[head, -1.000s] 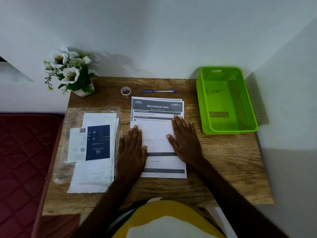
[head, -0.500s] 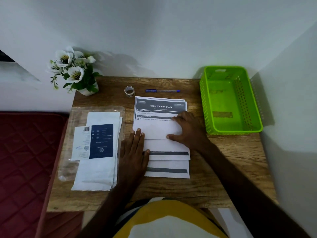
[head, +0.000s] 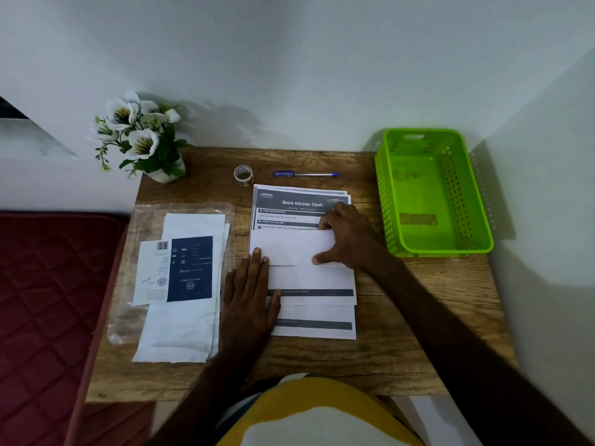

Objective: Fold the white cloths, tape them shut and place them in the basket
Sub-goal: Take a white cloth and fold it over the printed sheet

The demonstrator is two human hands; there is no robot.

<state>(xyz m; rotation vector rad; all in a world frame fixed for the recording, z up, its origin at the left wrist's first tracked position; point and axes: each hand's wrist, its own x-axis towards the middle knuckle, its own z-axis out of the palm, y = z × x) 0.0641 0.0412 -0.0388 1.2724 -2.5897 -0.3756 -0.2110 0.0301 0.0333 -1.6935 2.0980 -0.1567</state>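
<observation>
Wooden table (head: 418,317) bears basket (head: 386,201), tape roll (head: 243,175), pen (head: 306,174), papers (head: 314,313), packaged cloths (head: 183,326), flowerpot (head: 165,175)

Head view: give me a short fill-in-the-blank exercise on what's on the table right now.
1. The basket is coloured ____.
2. The pen lies between the basket and the ____.
3. The left hand lies ____ on the sheets.
4. The cloths lie to the ____ of the sheets.

Missing: green; tape; flat; left

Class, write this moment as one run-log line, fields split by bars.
left hand flat on sheets | right hand grips white slip | cloths untouched | basket empty
</observation>
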